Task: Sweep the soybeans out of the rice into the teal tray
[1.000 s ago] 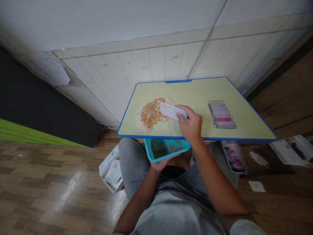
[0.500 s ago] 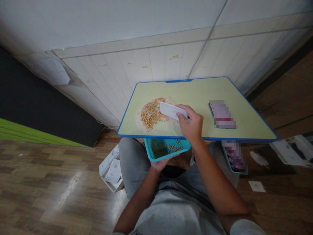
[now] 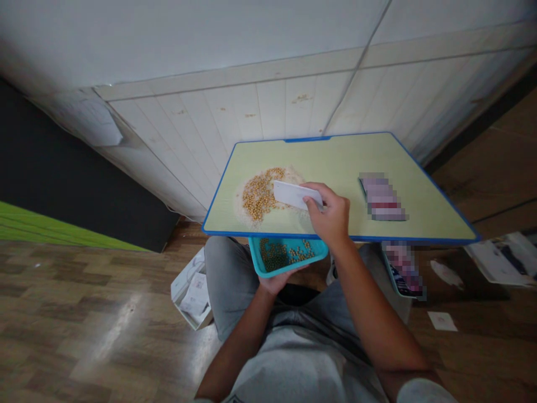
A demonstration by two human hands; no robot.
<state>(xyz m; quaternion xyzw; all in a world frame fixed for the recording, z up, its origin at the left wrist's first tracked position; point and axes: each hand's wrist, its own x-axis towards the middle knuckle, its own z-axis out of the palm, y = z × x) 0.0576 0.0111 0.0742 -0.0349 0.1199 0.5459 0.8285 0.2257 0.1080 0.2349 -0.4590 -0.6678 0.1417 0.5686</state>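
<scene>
My right hand pinches a flat white card between thumb and fingers, over the table. The card's left end is at the edge of a pile of yellow soybeans, mixed with pale fine grains spread around them. Below the table's front edge, my left hand holds a turquoise plastic tray from underneath; its fingers are mostly hidden. Several soybeans lie inside the tray, and its far side is tucked under the table edge.
The pale green table has a blue rim and stands against a white panelled wall. A pixelated phone-like object lies on its right side, another on my right thigh. An open white box with papers stands on the floor.
The card in my right hand has tipped slightly, its left end a little lower and nearer me. The tray and my left hand look nearly unmoved.
</scene>
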